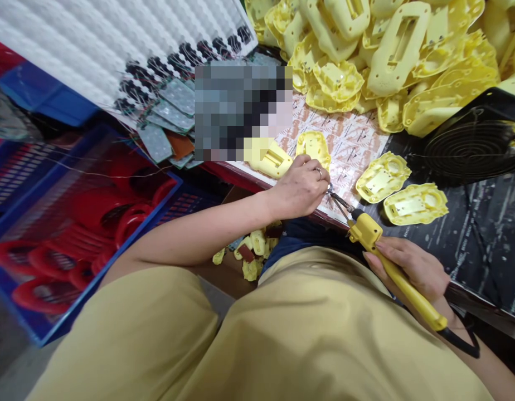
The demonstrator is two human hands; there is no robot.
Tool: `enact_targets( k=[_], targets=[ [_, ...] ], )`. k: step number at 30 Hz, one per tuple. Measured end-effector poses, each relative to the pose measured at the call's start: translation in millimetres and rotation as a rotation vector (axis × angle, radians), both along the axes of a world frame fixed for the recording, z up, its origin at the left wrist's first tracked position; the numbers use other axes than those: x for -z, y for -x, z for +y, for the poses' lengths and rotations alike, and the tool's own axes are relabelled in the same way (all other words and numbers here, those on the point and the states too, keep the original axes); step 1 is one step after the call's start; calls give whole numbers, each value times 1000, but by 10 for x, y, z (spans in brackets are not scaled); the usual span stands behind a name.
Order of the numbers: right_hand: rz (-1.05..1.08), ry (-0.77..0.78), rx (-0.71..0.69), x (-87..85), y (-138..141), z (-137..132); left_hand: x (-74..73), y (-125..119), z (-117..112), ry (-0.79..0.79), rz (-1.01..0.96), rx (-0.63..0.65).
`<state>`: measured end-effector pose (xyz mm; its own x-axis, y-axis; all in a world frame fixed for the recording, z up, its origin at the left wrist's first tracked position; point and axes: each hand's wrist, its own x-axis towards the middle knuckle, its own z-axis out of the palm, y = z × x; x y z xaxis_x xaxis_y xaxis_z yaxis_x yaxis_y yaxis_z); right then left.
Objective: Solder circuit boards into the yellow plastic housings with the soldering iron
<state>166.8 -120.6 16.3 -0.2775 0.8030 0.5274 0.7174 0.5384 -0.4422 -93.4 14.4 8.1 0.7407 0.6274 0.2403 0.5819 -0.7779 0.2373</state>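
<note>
My right hand [412, 270] is wrapped round the yellow handle of a soldering iron [391, 267], whose metal tip points up and left. My left hand [301, 186], a ring on one finger, is closed in a pinch right at that tip, holding something small I cannot make out. Both hands hover at the near edge of the table [483, 245]. Just beyond the left hand lie yellow plastic shells [314, 147] on a printed paper sheet [358, 139]. Two more yellow shells [414, 203] rest to the right of the iron's tip.
A big heap of yellow shells [391, 50] fills the far right. A black fan grille [475, 145] sits right of them. Green circuit boards [169, 117] and a white foam tray [94, 39] lie at the left. A blue crate [73, 223] with red parts stands on the floor.
</note>
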Motion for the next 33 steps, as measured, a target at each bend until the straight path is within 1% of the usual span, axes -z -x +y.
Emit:
enact_targets(
  k=[2, 7, 9, 14, 18, 25, 29, 33],
  targets=[
    [-32, -49, -69, -18, 16, 28, -1, -4, 2, -19, 21, 4],
    [-104, -207, -170, -102, 87, 106, 4, -6, 9, -69, 60, 19],
    [-113, -219, -188, -129, 84, 111, 4, -9, 11, -97, 79, 16],
    [-23, -185, -129, -127, -1, 63, -3, -13, 18, -140, 118, 26],
    [-21, -176, -91, -101, -34, 24, -2, -18, 26, -159, 129, 29],
    [-20, -114, 58, -60, -103, -60, -3, -15, 22, -148, 113, 26],
    [21, -117, 101, -33, -119, -81, 16, -5, 11, -147, 105, 25],
    [36, -95, 150, 25, -140, -111, 40, -24, 20, -99, 76, 18]
  ],
)
